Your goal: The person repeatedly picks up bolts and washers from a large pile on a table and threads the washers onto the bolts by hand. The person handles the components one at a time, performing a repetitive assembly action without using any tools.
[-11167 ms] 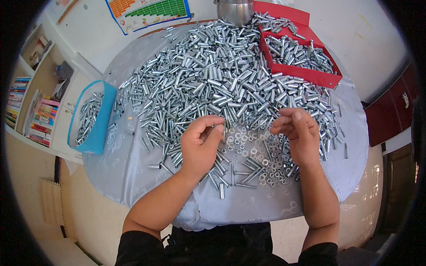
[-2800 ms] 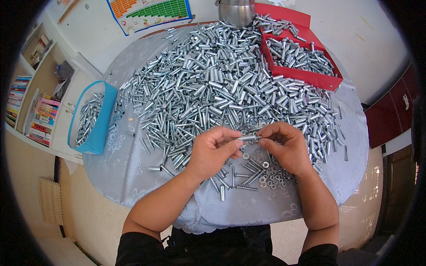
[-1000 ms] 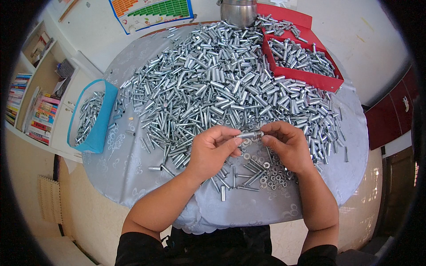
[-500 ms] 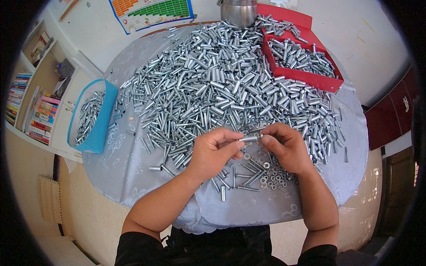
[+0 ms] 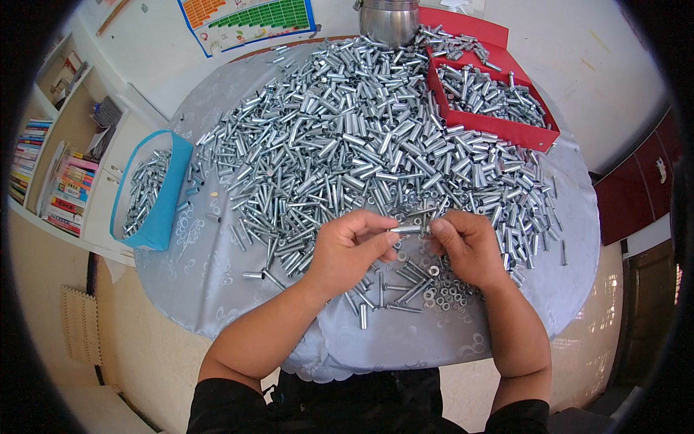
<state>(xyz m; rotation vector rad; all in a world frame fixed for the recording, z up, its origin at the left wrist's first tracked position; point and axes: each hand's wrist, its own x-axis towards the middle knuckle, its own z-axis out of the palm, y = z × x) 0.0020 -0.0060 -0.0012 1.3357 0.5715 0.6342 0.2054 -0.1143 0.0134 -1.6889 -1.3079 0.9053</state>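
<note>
Hands: left hand and right hand close together, each pinching one end of a small bolt held level between them, just above the counter.
Washers: loose under the right hand, within easy reach.
Sleeves: heaped behind.
Bin: at left edge, part filled.
Tray: far right, part filled.

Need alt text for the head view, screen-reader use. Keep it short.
Two bare hands, left hand and right hand, pinch a small metal sleeve between them over a round table heaped with silver metal sleeves. Loose washers lie below the hands; a blue bin sits left, a red tray at upper right.
</note>
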